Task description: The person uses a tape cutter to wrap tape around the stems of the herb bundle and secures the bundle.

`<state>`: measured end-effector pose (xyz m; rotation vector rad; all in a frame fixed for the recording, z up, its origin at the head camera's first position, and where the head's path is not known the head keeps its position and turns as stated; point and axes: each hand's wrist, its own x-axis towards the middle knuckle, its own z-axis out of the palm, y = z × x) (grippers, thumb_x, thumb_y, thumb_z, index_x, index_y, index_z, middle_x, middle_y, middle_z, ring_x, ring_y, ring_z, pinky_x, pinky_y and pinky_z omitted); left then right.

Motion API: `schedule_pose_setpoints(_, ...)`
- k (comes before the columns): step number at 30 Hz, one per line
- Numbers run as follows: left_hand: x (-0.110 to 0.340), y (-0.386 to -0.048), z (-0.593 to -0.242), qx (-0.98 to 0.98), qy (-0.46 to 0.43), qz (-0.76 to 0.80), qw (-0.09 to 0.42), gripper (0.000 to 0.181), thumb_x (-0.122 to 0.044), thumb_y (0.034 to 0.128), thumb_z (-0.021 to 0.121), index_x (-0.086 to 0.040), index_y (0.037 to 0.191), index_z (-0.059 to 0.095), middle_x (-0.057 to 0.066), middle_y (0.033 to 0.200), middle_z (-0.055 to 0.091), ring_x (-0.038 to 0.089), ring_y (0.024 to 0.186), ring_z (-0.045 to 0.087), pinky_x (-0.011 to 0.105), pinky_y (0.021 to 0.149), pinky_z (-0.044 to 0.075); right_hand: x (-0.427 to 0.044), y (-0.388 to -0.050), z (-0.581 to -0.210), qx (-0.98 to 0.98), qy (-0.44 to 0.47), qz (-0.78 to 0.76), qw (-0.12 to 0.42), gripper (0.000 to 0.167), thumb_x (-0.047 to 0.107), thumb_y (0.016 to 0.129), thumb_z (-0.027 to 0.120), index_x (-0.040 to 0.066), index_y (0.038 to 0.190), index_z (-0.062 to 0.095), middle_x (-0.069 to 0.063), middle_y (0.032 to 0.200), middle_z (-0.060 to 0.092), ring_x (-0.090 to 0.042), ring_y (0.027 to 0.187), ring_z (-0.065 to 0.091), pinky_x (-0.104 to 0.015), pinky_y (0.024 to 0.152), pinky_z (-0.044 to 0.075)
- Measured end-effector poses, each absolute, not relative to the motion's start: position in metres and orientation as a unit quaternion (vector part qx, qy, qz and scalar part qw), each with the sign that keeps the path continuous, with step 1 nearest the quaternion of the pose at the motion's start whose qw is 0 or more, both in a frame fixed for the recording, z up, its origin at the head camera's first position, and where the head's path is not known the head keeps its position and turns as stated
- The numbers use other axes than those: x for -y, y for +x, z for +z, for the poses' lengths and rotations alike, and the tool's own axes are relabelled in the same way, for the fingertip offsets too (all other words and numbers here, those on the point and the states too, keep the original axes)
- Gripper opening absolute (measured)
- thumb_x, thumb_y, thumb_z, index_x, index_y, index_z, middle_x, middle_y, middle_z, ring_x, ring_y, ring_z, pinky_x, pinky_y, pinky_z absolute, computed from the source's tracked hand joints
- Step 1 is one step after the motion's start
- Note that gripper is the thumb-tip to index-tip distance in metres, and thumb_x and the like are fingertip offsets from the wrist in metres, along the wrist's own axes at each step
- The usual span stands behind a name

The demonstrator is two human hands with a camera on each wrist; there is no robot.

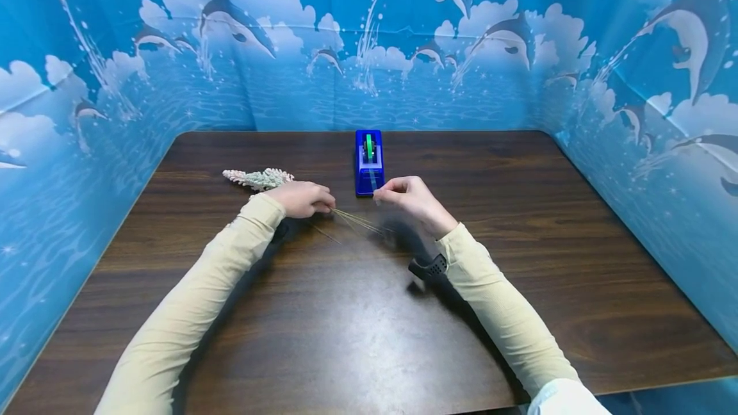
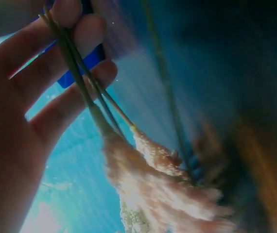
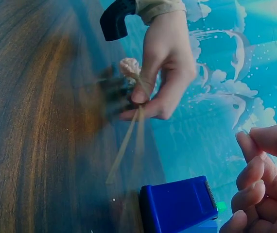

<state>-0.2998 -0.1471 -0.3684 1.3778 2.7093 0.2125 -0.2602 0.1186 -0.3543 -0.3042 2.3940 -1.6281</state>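
My left hand pinches the thin stems of a small bunch of dried flowers between thumb and forefinger. The pale pink and greenish flower heads point left, and the stem ends stick out to the right. In the left wrist view the other fingers are spread behind the stems. My right hand is just in front of a blue tape dispenser. Its thumb and forefinger pinch a small clear piece that looks like tape; the right wrist view barely shows it.
The dispenser, with a green-cored roll, stands near the far edge of the dark wooden table. A dolphin-print curtain hangs around the table's back and sides. Dark wrist bands sit below the sleeves.
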Motion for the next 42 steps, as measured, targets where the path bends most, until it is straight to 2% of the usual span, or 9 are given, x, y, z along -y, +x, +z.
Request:
schedule_pose_setpoints(4,0.151,-0.299,-0.373,-0.891,0.429,0.088,0.122,0.016,-0.022,0.0962,0.058,-0.014,0.108,0.066,0.004,0.095,0.058,0.021,0.089,0.055,0.043,0.087,0.041,-0.118,-0.261,-0.355,-0.814,-0.107,-0.559,0.112,0.021,0.021,0.091,0.065,0.001,0.093,0.071,-0.005,0.09,0.071,-0.013,0.081,0.051,-0.026,0.069,0.04)
schedule_pose_setpoints(9,0.153,-0.296,-0.376,-0.891,0.404,0.118,0.169,0.032,-0.028,0.0839,0.073,-0.015,0.11,0.06,0.005,0.105,0.054,0.024,0.104,0.049,0.046,0.089,0.032,-0.118,-0.261,-0.355,-0.816,-0.109,-0.557,0.111,0.023,0.021,0.091,0.065,-0.001,0.095,0.07,-0.012,0.093,0.071,-0.009,0.075,0.047,-0.024,0.065,0.036)
schedule_pose_setpoints(13,0.152,-0.295,-0.379,-0.892,0.403,0.115,0.169,0.027,-0.019,0.0775,0.077,-0.015,0.095,0.057,0.003,0.097,0.051,0.021,0.098,0.047,0.04,0.083,0.028,-0.119,-0.262,-0.355,-0.815,-0.107,-0.558,0.114,0.023,0.022,0.091,0.065,-0.001,0.094,0.07,-0.014,0.096,0.07,-0.008,0.076,0.049,-0.028,0.069,0.039)
schedule_pose_setpoints(17,0.151,-0.293,-0.38,-0.895,0.405,0.099,0.16,0.019,-0.018,0.0773,0.076,-0.015,0.081,0.058,0.001,0.087,0.051,0.018,0.089,0.047,0.035,0.078,0.025,-0.118,-0.263,-0.356,-0.812,-0.106,-0.562,0.114,0.02,0.022,0.091,0.066,0.002,0.092,0.07,-0.001,0.086,0.069,-0.013,0.079,0.052,-0.031,0.072,0.042)
schedule_pose_setpoints(21,0.149,-0.289,-0.378,-0.896,0.408,0.088,0.154,0.017,-0.018,0.0785,0.074,-0.015,0.075,0.058,0.002,0.085,0.055,0.023,0.097,0.056,0.038,0.081,0.028,-0.118,-0.264,-0.356,-0.812,-0.107,-0.563,0.108,0.018,0.02,0.09,0.067,0.002,0.089,0.069,0.008,0.079,0.066,-0.018,0.082,0.052,-0.028,0.069,0.04)
schedule_pose_setpoints(24,0.147,-0.286,-0.378,-0.898,0.404,0.076,0.153,0.018,-0.016,0.0832,0.07,-0.013,0.075,0.055,0.002,0.086,0.054,0.026,0.103,0.055,0.041,0.083,0.029,-0.117,-0.263,-0.357,-0.813,-0.112,-0.562,0.102,0.017,0.019,0.09,0.067,0.002,0.089,0.069,0.009,0.077,0.066,-0.021,0.083,0.053,-0.026,0.068,0.039)
schedule_pose_setpoints(29,0.14,-0.287,-0.373,-0.904,0.395,0.092,0.138,0.018,-0.013,0.0934,0.059,-0.012,0.08,0.048,0.0,0.081,0.045,0.018,0.086,0.046,0.038,0.081,0.027,-0.118,-0.262,-0.357,-0.814,-0.114,-0.56,0.101,0.019,0.021,0.09,0.066,0.002,0.091,0.07,0.006,0.08,0.068,-0.02,0.082,0.052,-0.026,0.067,0.039)
schedule_pose_setpoints(35,0.125,-0.293,-0.367,-0.902,0.395,0.129,0.115,0.009,-0.016,0.0984,0.053,-0.012,0.094,0.047,-0.002,0.072,0.047,0.013,0.063,0.044,0.032,0.069,0.037,-0.12,-0.262,-0.355,-0.819,-0.113,-0.555,0.094,0.023,0.022,0.091,0.066,-0.001,0.094,0.07,-0.002,0.085,0.067,-0.012,0.073,0.046,-0.024,0.063,0.035)
schedule_pose_setpoints(42,0.112,-0.294,-0.37,-0.914,0.372,0.123,0.109,0.016,-0.026,0.0999,0.052,-0.013,0.091,0.055,-0.002,0.071,0.052,0.014,0.065,0.05,0.034,0.065,0.043,-0.121,-0.263,-0.353,-0.818,-0.113,-0.556,0.094,0.021,0.022,0.091,0.066,0.002,0.094,0.07,-0.001,0.085,0.065,-0.01,0.072,0.044,-0.025,0.063,0.034)
